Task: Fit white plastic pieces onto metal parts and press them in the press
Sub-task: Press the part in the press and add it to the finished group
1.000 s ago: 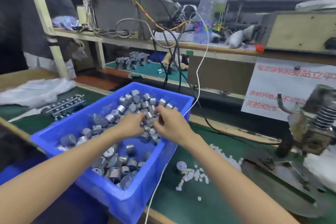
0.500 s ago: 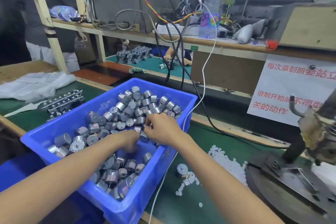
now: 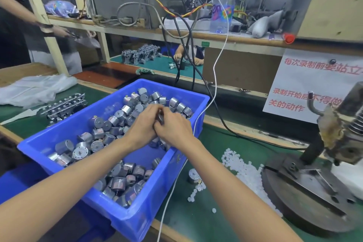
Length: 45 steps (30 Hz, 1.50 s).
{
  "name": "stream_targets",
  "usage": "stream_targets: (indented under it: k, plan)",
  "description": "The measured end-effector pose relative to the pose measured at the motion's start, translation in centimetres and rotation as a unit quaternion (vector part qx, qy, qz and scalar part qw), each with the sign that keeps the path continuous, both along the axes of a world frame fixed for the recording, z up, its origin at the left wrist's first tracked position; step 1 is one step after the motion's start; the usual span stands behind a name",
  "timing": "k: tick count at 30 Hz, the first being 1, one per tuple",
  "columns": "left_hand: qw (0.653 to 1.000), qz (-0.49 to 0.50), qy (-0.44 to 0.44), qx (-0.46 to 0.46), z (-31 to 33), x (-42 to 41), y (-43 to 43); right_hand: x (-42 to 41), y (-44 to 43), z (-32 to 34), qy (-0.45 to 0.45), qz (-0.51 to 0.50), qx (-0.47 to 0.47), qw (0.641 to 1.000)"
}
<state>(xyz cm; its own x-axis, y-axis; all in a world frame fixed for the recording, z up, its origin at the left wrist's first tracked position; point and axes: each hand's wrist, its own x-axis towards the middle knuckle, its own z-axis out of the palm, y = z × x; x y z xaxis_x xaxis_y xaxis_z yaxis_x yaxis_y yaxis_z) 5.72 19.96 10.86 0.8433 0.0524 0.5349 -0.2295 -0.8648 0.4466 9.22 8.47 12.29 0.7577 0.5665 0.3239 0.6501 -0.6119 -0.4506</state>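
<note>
Blue bin at the tabletop's near edge; above it, left hand and right hand fingers pinch one metal part together.

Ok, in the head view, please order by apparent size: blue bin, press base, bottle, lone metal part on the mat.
1. blue bin
2. press base
3. bottle, though it stands farther back, so its real rank is unsure
4. lone metal part

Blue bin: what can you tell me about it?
The blue bin is a rectangular open-topped plastic tub, sitting on the green mat. Small silvery metal cylinders lie loose inside, heaped at its far end. Left hand and right hand meet above it; a white cable runs past its right wall.
</note>
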Motion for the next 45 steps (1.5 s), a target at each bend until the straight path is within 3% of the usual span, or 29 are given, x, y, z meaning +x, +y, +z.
stream_targets:
  k: [5,11,14,18,24,27,29,33,40,45]
  plan:
    - [0.995,0.008,-0.085,-0.046,2.3,-0.2,-2.4,-0.5,-0.8,0.0,0.046,0.007,0.225,0.973]
    - [0.996,-0.036,-0.059,-0.05,3.2,0.2,-8.9,-1.1,-6.7,-0.8,0.048,-0.018,0.382,0.923]
    - [0.995,-0.085,0.047,-0.035,2.7,0.7,-13.3,-1.2,-11.6,-2.3,0.047,-0.054,0.368,0.927]
    - [0.966,-0.128,0.222,0.007,1.2,0.7,-18.1,-2.1,-17.6,-5.2,0.095,-0.111,0.306,0.941]
    - [0.895,-0.047,0.414,0.161,-3.0,-2.6,-17.7,-5.7,-22.1,-10.6,0.175,-0.12,0.259,0.942]
    - [0.876,-0.069,0.471,0.074,-5.8,-4.7,-16.7,-6.9,-22.8,-12.0,0.199,-0.09,0.261,0.94]
    - [0.879,-0.076,0.47,0.017,-6.5,-5.0,-16.2,-7.2,-22.8,-12.4,0.227,-0.08,0.275,0.931]
    - [0.886,-0.133,0.443,0.03,-6.5,-4.0,-16.5,-6.8,-23.1,-12.8,0.279,-0.088,0.324,0.9]
    - [0.948,-0.166,0.257,-0.09,-9.4,-3.4,-19.0,-6.1,-24.5,-13.7,0.27,-0.111,0.352,0.889]
    - [0.962,-0.195,0.155,-0.108,-11.3,-4.4,-18.5,-6.0,-24.3,-13.7,0.28,-0.105,0.31,0.902]
